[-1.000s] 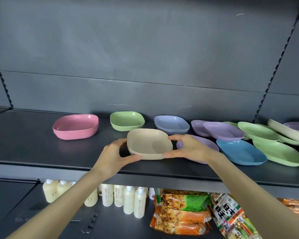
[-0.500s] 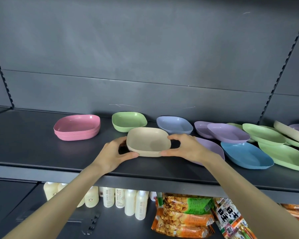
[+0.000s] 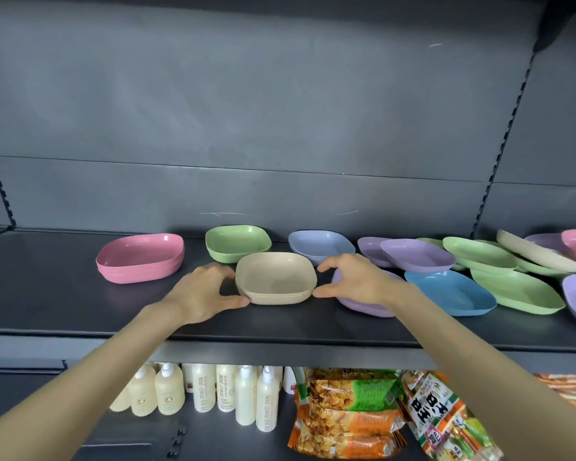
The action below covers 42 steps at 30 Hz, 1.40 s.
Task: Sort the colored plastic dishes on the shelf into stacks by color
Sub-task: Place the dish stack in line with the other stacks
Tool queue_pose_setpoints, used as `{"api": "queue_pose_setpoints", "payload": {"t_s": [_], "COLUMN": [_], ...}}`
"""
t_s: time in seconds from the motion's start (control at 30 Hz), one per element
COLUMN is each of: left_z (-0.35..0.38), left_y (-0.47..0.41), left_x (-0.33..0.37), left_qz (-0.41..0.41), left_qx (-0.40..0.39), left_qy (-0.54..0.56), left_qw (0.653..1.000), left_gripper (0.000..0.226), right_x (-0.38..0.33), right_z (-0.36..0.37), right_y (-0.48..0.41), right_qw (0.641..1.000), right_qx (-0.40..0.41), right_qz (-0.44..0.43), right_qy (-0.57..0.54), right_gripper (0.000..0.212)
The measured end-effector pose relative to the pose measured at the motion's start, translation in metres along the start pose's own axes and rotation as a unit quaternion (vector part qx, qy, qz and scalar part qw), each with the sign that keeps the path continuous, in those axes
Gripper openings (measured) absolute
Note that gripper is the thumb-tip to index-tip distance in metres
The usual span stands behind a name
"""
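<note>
Loosening since 0.5 s ago, left hand point(image 3: 202, 292) and right hand point(image 3: 353, 281) grip spread beside beige dishes point(image 3: 275, 277), fingertips barely touching.

It was a shop: dark metal shelving point(image 3: 280, 331) with slotted uprights point(image 3: 512, 128), and below, rows of identical bottles point(image 3: 246, 397) beside stacked snack packets point(image 3: 346, 417).
</note>
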<state>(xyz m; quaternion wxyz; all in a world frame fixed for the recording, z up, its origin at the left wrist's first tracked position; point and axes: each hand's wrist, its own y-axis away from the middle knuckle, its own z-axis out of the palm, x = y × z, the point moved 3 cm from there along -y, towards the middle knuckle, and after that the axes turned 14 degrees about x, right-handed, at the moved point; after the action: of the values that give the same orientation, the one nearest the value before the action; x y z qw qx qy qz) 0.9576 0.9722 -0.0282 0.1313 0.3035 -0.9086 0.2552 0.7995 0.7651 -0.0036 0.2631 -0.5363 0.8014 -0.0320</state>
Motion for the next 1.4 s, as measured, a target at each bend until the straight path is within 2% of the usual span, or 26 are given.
{"api": "queue_pose_setpoints", "payload": {"t_s": [0.07, 0.17, 0.2, 0.3, 0.33, 0.53, 0.63, 0.77, 0.9, 1.0, 1.1, 1.17, 1.3, 1.4], "left_z": [-0.011, -0.020, -0.020, -0.019, -0.017, 0.010, 0.027, 0.055, 0.086, 0.108, 0.124, 0.132, 0.143, 0.147], "left_y": [-0.007, -0.021, -0.027, -0.043, -0.049, -0.081, -0.092, -0.102, -0.108, -0.113, -0.116, -0.115, -0.115, -0.117], "left_x": [0.011, 0.040, 0.051, 0.088, 0.100, 0.169, 0.198, 0.223, 0.239, 0.241, 0.243, 0.246, 0.244, 0.240], "left_qz": [0.015, 0.038, 0.051, 0.081, 0.092, 0.159, 0.175, 0.175, 0.148, 0.116, 0.079, 0.067, 0.043, 0.029], "left_qx": [0.012, 0.017, 0.021, 0.030, 0.033, 0.020, 0.013, 0.000, -0.028, -0.047, -0.057, -0.059, -0.058, -0.046], "left_qy": [-0.011, -0.005, -0.002, -0.012, -0.014, -0.032, -0.033, -0.030, -0.005, 0.006, 0.022, 0.024, 0.036, 0.051], "left_qw": [1.000, 0.999, 0.998, 0.996, 0.995, 0.987, 0.984, 0.984, 0.989, 0.992, 0.995, 0.996, 0.997, 0.997], "left_gripper": [0.041, 0.053, 0.055, 0.055, 0.054, 0.057, 0.058, 0.061, 0.053, 0.061, 0.069, 0.067, 0.064, 0.058], "right_x": [0.006, 0.019, 0.022, 0.038, 0.044, 0.088, 0.113, 0.149, 0.184, 0.202, 0.216, 0.224, 0.230, 0.232], "right_z": [-0.012, -0.034, -0.042, -0.069, -0.078, -0.126, -0.142, -0.154, -0.153, -0.150, -0.145, -0.140, -0.135, -0.132], "right_y": [0.003, 0.005, 0.006, 0.006, 0.007, 0.015, 0.019, 0.025, 0.025, 0.023, 0.017, 0.012, 0.006, 0.002], "right_qw": [1.000, 0.998, 0.997, 0.993, 0.991, 0.981, 0.979, 0.978, 0.985, 0.988, 0.990, 0.992, 0.991, 0.991], "right_qx": [0.012, 0.029, 0.034, 0.052, 0.056, 0.086, 0.088, 0.094, 0.072, 0.059, 0.042, 0.034, 0.032, 0.029], "right_qz": [0.002, 0.011, 0.009, 0.012, 0.018, 0.051, 0.066, 0.073, 0.066, 0.054, 0.027, 0.007, -0.024, -0.044], "right_qy": [0.023, 0.056, 0.067, 0.109, 0.119, 0.168, 0.172, 0.173, 0.145, 0.133, 0.129, 0.120, 0.126, 0.120], "right_gripper": [0.050, 0.048, 0.044, 0.015, 0.014, 0.043, 0.048, 0.048, 0.052, 0.050, 0.038, 0.034, 0.043, 0.040]}}
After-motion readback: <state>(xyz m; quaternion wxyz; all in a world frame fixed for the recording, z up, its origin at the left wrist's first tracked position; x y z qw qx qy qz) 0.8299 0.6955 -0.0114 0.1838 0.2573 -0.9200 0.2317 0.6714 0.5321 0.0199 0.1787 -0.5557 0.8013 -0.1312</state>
